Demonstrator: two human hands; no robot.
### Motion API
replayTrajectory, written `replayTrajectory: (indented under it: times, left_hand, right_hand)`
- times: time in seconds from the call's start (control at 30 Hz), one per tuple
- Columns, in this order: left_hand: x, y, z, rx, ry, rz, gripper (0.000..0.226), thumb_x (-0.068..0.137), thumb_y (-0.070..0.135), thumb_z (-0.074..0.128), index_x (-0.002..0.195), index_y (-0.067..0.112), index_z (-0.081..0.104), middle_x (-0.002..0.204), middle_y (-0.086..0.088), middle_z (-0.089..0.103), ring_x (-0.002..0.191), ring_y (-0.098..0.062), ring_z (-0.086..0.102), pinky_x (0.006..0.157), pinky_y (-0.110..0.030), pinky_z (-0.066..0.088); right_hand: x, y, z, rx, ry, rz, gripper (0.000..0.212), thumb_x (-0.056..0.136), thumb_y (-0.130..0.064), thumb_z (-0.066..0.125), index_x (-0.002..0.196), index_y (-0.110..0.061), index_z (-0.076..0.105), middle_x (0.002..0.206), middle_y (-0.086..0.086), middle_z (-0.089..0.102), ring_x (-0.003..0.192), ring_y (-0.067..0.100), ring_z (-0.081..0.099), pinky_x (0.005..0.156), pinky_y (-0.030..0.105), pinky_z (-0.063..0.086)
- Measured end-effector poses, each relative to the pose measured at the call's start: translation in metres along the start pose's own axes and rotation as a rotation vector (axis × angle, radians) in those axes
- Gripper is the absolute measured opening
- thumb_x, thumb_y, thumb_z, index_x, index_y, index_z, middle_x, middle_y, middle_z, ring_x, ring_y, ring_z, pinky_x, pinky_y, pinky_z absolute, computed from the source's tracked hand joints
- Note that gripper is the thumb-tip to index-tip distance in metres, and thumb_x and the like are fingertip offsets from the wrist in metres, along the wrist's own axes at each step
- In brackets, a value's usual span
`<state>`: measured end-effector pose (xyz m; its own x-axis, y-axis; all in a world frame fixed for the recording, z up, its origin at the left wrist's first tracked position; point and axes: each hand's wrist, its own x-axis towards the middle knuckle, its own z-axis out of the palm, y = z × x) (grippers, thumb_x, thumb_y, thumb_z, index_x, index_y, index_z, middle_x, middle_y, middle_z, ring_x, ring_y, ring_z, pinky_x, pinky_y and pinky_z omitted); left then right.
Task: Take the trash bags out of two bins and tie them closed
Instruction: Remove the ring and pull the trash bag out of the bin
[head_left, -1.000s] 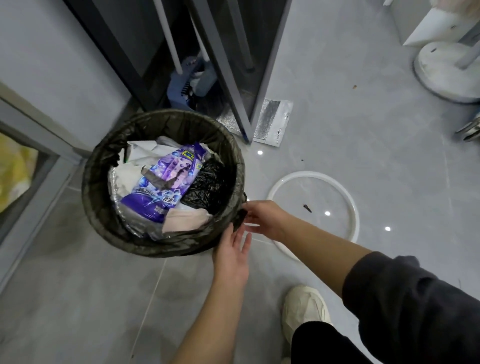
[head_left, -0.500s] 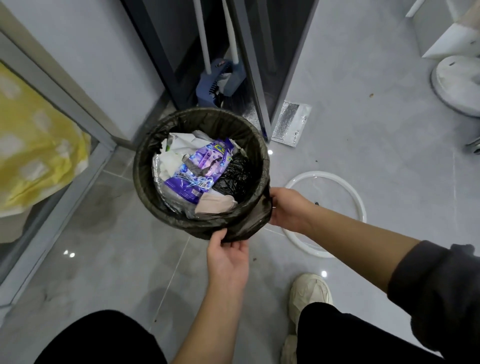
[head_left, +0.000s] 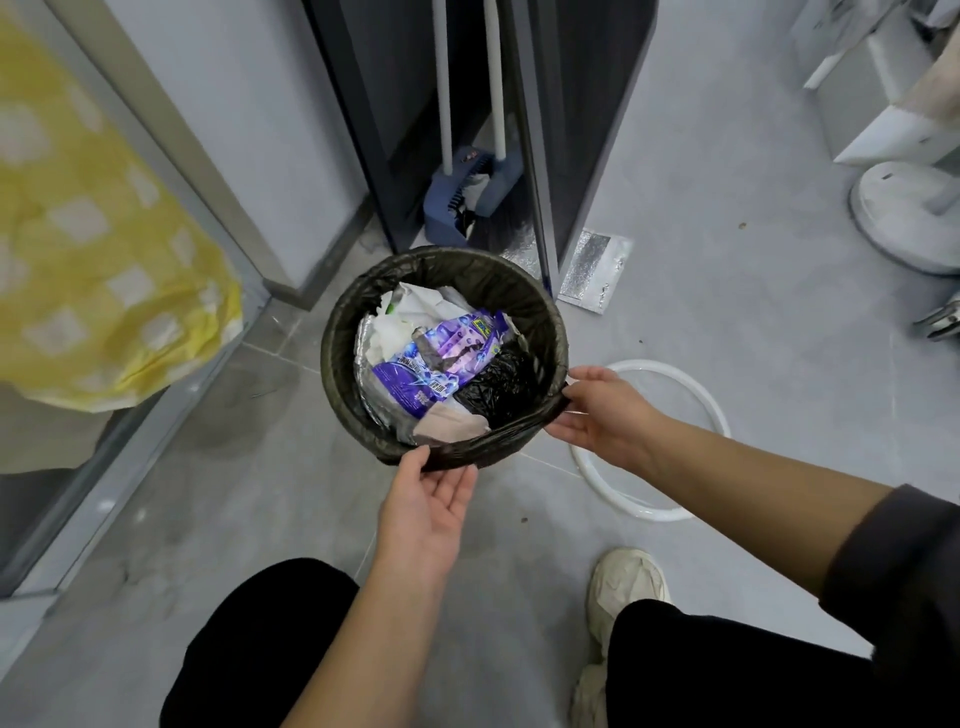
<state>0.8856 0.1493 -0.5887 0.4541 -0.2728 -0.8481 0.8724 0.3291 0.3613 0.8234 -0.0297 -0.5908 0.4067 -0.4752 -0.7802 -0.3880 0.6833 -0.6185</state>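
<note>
A round bin lined with a black trash bag (head_left: 363, 291) stands on the grey floor in the middle of the head view. It holds a purple wrapper (head_left: 441, 364), white paper and a crumpled black bag. My left hand (head_left: 426, 504) is palm up under the bag's folded edge at the near rim, its fingertips hidden beneath the plastic. My right hand (head_left: 602, 410) pinches the bag's edge at the right rim and pulls it outward.
A white ring (head_left: 717, 415) lies on the floor just right of the bin. Behind the bin stand a blue dustpan and broom (head_left: 462, 197) and a dark door frame. A yellow bag (head_left: 93, 260) sits behind glass at left. My shoe (head_left: 623, 587) is below.
The view has pulled back and up, so the bin looks smaller. My right hand has drawn the bag's edge off the right rim. My left hand has slid under the near edge.
</note>
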Motion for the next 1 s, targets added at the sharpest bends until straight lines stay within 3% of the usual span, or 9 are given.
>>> replayTrajectory:
  times: [0.2,0.33,0.6,0.73,0.83,0.93,1.0]
  left_hand:
    - [-0.009,0.026,0.002,0.076,-0.056,-0.071,0.014,0.094,0.012,0.050,0.082,0.005,0.054,0.074,-0.011,0.066,0.075,-0.021,0.064,0.054,-0.029,0.058]
    - [-0.013,0.037,0.000,0.149,-0.090,-0.087,0.013,0.094,0.011,0.050,0.085,0.003,0.054,0.057,-0.009,0.069,0.054,-0.018,0.069,0.047,-0.025,0.057]
    - [-0.013,0.039,-0.014,0.139,-0.118,-0.102,0.019,0.096,0.007,0.042,0.085,0.000,0.055,0.068,-0.015,0.070,0.052,-0.019,0.070,0.049,-0.026,0.058]
    - [-0.013,0.039,-0.020,0.140,-0.193,-0.077,0.021,0.094,-0.001,0.037,0.093,-0.004,0.058,0.075,-0.011,0.073,0.062,-0.017,0.072,0.053,-0.025,0.058]
    - [-0.009,0.038,-0.026,0.562,-0.125,0.133,0.015,0.090,-0.004,0.047,0.090,0.005,0.058,0.074,-0.011,0.073,0.056,-0.016,0.069,0.050,-0.023,0.055]
    - [-0.001,0.046,-0.040,1.213,0.012,0.608,0.019,0.078,0.006,0.062,0.080,0.022,0.051,0.077,-0.004,0.066,0.063,-0.021,0.063,0.058,-0.030,0.048]
    - [0.001,0.054,-0.047,1.631,0.039,0.804,0.023,0.074,0.022,0.068,0.083,0.026,0.047,0.083,0.007,0.055,0.074,-0.019,0.057,0.062,-0.032,0.044]
  right_hand:
    - [-0.011,-0.007,0.012,0.006,-0.005,0.009,0.012,0.094,-0.005,0.050,0.087,-0.011,0.057,0.081,0.008,0.050,0.061,0.018,0.055,0.049,0.024,0.056]
    - [-0.017,-0.007,0.019,-0.001,-0.003,0.032,0.008,0.091,-0.005,0.055,0.087,-0.007,0.061,0.084,0.010,0.052,0.065,0.019,0.057,0.050,0.023,0.056]
    - [-0.030,0.009,0.026,-0.107,0.021,0.064,0.008,0.084,-0.003,0.063,0.090,-0.008,0.059,0.077,0.008,0.050,0.056,0.012,0.043,0.040,0.015,0.045]
    - [-0.037,0.028,0.030,-0.019,0.004,0.068,0.017,0.088,-0.001,0.057,0.104,-0.001,0.063,0.084,0.012,0.060,0.064,0.017,0.058,0.048,0.019,0.053]
    - [-0.041,0.033,0.027,-0.129,-0.020,-0.022,0.026,0.084,0.009,0.054,0.106,-0.002,0.063,0.091,0.018,0.064,0.073,0.019,0.065,0.061,0.021,0.058]
    - [-0.038,0.031,0.019,-0.565,0.007,-0.182,0.035,0.076,0.009,0.067,0.108,-0.006,0.067,0.080,0.015,0.064,0.067,0.019,0.061,0.077,0.031,0.056]
    - [-0.037,0.027,0.015,-0.877,0.067,-0.318,0.026,0.076,0.002,0.067,0.098,-0.012,0.071,0.073,0.002,0.064,0.068,0.016,0.060,0.075,0.030,0.053]
